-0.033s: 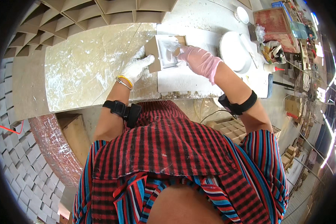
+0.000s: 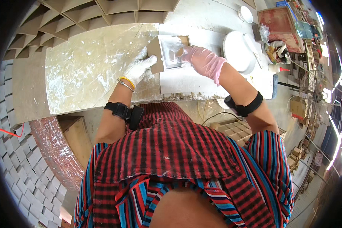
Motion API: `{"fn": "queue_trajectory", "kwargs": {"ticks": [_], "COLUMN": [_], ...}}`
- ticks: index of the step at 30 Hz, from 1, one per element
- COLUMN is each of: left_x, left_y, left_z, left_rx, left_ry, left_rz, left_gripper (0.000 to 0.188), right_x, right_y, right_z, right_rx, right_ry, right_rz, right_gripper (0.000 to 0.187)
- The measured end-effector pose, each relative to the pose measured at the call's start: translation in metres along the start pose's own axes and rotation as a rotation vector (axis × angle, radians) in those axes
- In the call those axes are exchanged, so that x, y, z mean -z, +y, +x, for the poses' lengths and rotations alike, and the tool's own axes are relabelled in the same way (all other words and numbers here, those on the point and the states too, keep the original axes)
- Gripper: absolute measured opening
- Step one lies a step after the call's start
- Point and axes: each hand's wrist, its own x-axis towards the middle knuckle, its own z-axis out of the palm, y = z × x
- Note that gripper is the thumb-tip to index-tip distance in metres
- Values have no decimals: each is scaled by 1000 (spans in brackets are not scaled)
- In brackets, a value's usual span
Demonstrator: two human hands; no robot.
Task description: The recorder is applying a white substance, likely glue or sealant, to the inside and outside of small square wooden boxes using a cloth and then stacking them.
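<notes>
So the left hand (image 2: 138,70) in its white glove has the small box (image 2: 156,46) pinched by its brown side wall, while the pink-gloved right hand (image 2: 206,62) has its fingers at the open part near the right edge, and I honestly can't tell if they're gripping anything. Box looks light and stiff-ish, likely cardboard, so I'd hold the outer walls near the corners and not squeeze the middle, since gloves could slip. It's over the white sheet (image 2: 174,85) on the scuffed table (image 2: 89,76), with a round white tub (image 2: 236,53) off to the right.
</notes>
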Motion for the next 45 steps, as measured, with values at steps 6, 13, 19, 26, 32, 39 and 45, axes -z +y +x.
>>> {"fn": "queue_trajectory", "kwargs": {"ticks": [6,13,19,26,32,39,45], "left_x": [-5,0,-11,-11,-12,-18,-20], "left_y": [6,1,5,6,11,18,19], "left_z": [4,5,2,1,3,-1,-5], "left_rx": [-44,47,-108,-63,-41,-53,0], "left_ry": [-44,22,26,34,1,44,103], "left_rz": [5,50,39,32,24,99,133], "left_gripper": [57,58,50,51,51,53,53], "right_x": [0,-2,0,-10,-11,-3,-17], "right_y": [21,25,6,29,16,1,14], "right_z": [13,20,-3,22,-1,14,20], "right_rx": [5,-193,-231,-263,-400,-207,-113], "right_ry": [48,240,-291,283,-293,439,521], "right_rz": [-459,-93,-18,15,-9,160,-7], "right_gripper": [24,20,21,25,28,22,18]}}
